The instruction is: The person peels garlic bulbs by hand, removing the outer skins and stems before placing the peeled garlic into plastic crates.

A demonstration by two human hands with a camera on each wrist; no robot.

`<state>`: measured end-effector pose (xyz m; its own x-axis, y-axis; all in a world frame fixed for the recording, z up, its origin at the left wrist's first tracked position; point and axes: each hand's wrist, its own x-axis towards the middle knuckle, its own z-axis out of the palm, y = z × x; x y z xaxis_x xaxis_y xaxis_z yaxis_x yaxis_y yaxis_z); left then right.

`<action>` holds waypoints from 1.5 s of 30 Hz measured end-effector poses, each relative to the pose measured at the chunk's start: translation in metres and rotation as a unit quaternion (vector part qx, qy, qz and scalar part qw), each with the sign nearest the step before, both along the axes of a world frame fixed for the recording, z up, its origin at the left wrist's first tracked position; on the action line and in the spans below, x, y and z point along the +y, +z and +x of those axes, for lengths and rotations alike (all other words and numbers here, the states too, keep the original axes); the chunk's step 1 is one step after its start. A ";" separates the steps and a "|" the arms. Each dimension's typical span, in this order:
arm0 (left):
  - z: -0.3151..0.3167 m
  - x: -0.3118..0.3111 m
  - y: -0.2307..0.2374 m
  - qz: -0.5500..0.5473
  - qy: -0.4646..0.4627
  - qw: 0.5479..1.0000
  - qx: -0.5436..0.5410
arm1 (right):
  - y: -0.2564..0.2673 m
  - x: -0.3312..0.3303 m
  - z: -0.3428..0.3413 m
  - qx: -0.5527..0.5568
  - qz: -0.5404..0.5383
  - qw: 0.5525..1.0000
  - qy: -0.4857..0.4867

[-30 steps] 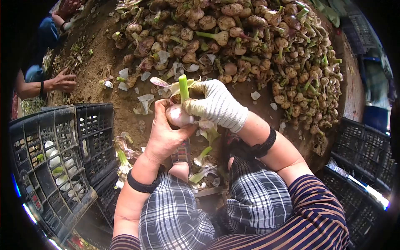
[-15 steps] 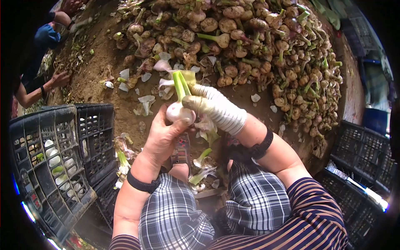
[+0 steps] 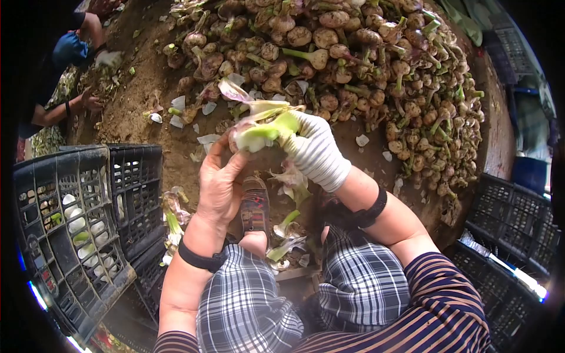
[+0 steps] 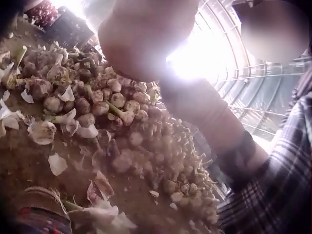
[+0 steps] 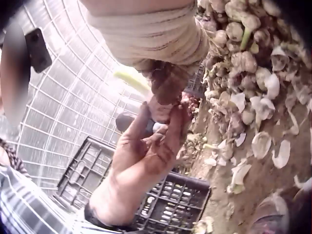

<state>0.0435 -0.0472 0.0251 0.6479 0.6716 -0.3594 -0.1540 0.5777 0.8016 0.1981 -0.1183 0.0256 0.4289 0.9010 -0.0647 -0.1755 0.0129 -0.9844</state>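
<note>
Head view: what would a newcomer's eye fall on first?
Probably the mound of brownish, earthy garlic bulbs at the top and upper right. Near the centre, bare left fingers and right fingers in a grey-striped white knit glove hold a blurred white garlic bulb with a green stem. At the left stands a black plastic lattice crate, white pieces showing through its openings.

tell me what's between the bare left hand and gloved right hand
A garlic bulb with its green stem and papery skin, partly blurred, lies between the left hand and the right hand, as the head view shows.
</note>
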 end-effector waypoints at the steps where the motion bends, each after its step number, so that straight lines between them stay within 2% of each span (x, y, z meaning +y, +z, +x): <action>1: 0.001 0.001 0.004 -0.030 -0.015 0.999 -0.040 | 0.008 -0.001 0.003 0.011 -0.042 0.999 0.022; 2: 0.000 0.001 0.006 -0.060 -0.030 0.995 -0.078 | 0.014 -0.001 0.005 0.024 -0.084 0.995 0.043; 4: 0.001 -0.005 0.003 -0.020 -0.016 0.997 -0.072 | 0.017 -0.001 0.000 -0.046 -0.072 0.992 0.090; 5: -0.001 -0.004 -0.001 -0.002 -0.023 0.998 -0.053 | 0.019 0.002 0.000 -0.326 -0.011 0.945 0.025; 6: -0.002 -0.004 -0.003 0.016 -0.031 0.999 -0.035 | 0.014 0.010 0.004 -0.460 -0.068 0.885 -0.005; 7: -0.002 -0.004 0.001 -0.011 -0.075 0.996 -0.051 | 0.003 0.017 0.009 -0.507 -0.073 0.859 -0.017; 8: -0.002 -0.004 0.001 -0.010 -0.076 0.996 -0.052 | -0.006 0.024 0.014 -0.554 -0.076 0.829 -0.028; 10: -0.004 -0.005 0.004 -0.060 -0.068 0.985 -0.147 | -0.013 0.029 0.019 -0.556 -0.083 0.827 -0.014; 12: -0.011 0.000 0.010 -0.103 -0.068 0.984 -0.132 | -0.024 0.032 0.026 -0.567 -0.153 0.809 -0.002; 13: -0.012 0.001 0.010 -0.116 -0.098 0.975 -0.163 | -0.030 0.034 0.033 -0.557 -0.233 0.797 0.039; 14: -0.013 0.002 0.009 -0.131 -0.127 0.964 -0.192 | -0.048 0.031 0.039 -0.568 -0.251 0.783 0.038; 16: -0.011 0.005 0.012 -0.128 -0.106 0.966 -0.197 | -0.052 0.016 0.038 -0.737 -0.101 0.664 -0.078; 17: -0.010 0.006 0.012 -0.126 -0.067 0.974 -0.174 | -0.054 0.009 0.037 -0.737 -0.101 0.664 -0.078; 18: -0.009 0.007 0.014 -0.123 -0.029 0.981 -0.151 | -0.032 0.005 0.033 -0.623 -0.094 0.775 -0.038; 19: -0.006 0.007 0.020 -0.107 -0.023 0.990 -0.090 | -0.012 0.002 0.030 -0.493 -0.087 0.866 0.004; 20: -0.006 0.005 0.019 -0.110 -0.025 0.990 -0.089 | 0.002 -0.003 0.028 -0.289 -0.107 0.949 0.071; 22: -0.006 0.002 0.013 0.057 -0.048 0.997 -0.025 | 0.024 -0.005 0.020 -0.307 -0.041 0.943 0.118; 23: -0.007 0.004 0.007 0.102 -0.043 0.994 -0.011 | 0.037 -0.002 0.019 -0.372 -0.084 0.910 0.166; 24: -0.007 0.005 0.009 0.102 -0.044 0.994 -0.011 | 0.036 0.000 0.015 -0.413 -0.052 0.899 0.134; 26: -0.009 0.007 0.014 0.214 -0.060 0.972 0.071 | 0.041 0.001 0.015 -0.477 -0.055 0.863 0.159; 27: -0.010 0.010 0.013 0.321 -0.073 0.940 0.093 | 0.041 0.002 0.013 -0.476 -0.055 0.863 0.160; 30: -0.009 0.007 0.023 0.261 -0.095 0.960 0.033 | 0.037 0.004 0.014 -0.488 -0.032 0.860 0.146; 31: -0.015 0.010 0.019 0.275 -0.133 0.950 0.064 | 0.032 0.005 0.019 -0.385 -0.065 0.912 0.129; 32: -0.013 0.003 0.019 0.177 -0.146 0.973 -0.012 | 0.028 0.007 0.023 -0.276 -0.096 0.950 0.110; 33: -0.009 0.003 0.021 0.133 -0.123 0.983 -0.030 | 0.031 0.007 0.023 -0.271 -0.084 0.953 0.105; 35: 0.001 0.003 0.028 0.010 -0.081 0.992 -0.094 | 0.037 0.002 0.014 -0.297 -0.062 0.947 0.104; 36: 0.003 -0.002 0.025 -0.003 -0.018 0.997 -0.078 | 0.041 0.001 0.009 -0.326 -0.039 0.939 0.101; 37: 0.001 0.002 0.013 -0.033 -0.009 0.997 -0.065 | 0.035 0.003 0.004 -0.422 0.008 0.902 0.085; 38: -0.001 0.007 0.003 -0.064 0.001 0.997 -0.052 | 0.032 0.007 0.003 -0.444 -0.079 0.887 0.094; 40: -0.004 0.006 0.006 -0.061 0.008 0.994 -0.086 | 0.005 0.015 0.024 -0.396 -0.185 0.899 0.009; 42: -0.005 0.010 0.010 -0.054 0.022 0.991 -0.119 | -0.006 0.012 0.037 -0.496 -0.227 0.838 -0.001; 44: -0.005 0.009 0.012 -0.041 0.065 0.995 -0.070 | -0.013 0.003 0.028 -0.481 -0.143 0.864 -0.051; 45: -0.004 0.008 0.011 -0.045 0.074 0.994 -0.070 | -0.001 0.000 0.020 -0.458 -0.121 0.880 -0.019</action>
